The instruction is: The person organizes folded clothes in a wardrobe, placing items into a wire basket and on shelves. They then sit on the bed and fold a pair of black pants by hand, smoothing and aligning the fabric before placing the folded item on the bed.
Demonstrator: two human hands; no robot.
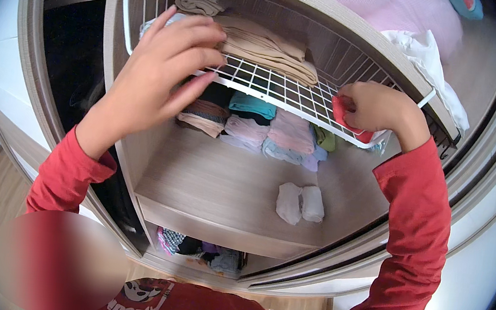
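My right hand (380, 109) pinches a small folded red cloth (341, 109) at the right front corner of a white wire basket (268, 90) hung under a shelf. My left hand (163, 61) hovers over the basket's left part, fingers spread and holding nothing that I can see. Just beyond its fingers a stack of folded beige cloths (267, 49) fills the middle of the basket. A rolled beige cloth (199, 5) lies behind, and a whitish item (159, 23) is mostly covered by my left hand.
Beneath the basket, folded clothes (291, 129) stand in rows at the back of a wooden shelf (214, 176). Two pale rolled cloths (301, 203) lie nearer. More clothes (205, 250) fill the compartment below. Sliding door tracks (476, 164) run along the right. White cloth (424, 56) hangs over the upper shelf.
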